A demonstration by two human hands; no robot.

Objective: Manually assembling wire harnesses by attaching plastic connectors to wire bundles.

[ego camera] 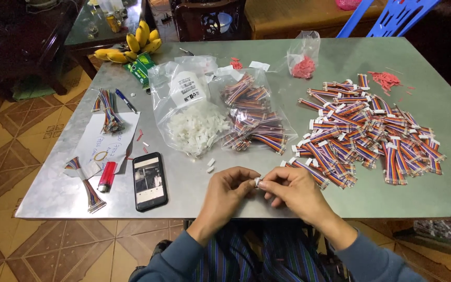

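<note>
My left hand [229, 189] and my right hand [294, 189] meet near the front edge of the grey metal table [194, 198]. Between their fingertips they pinch a small white plastic connector [257, 181]. Whether a wire hangs from it is hidden by the fingers. Just right of my right hand lies a big heap of multicoloured ribbon cables with white connectors [366, 137]. A few loose white connectors [210, 165] lie just beyond my left hand.
Two clear bags hold white connectors [197, 128] and ribbon cables [254, 116]. A black phone [149, 180], a red lighter [107, 176], a paper sheet with cables [108, 133], red bits in a bag [304, 65] and bananas [131, 44] lie around. A blue chair [392, 15] stands behind.
</note>
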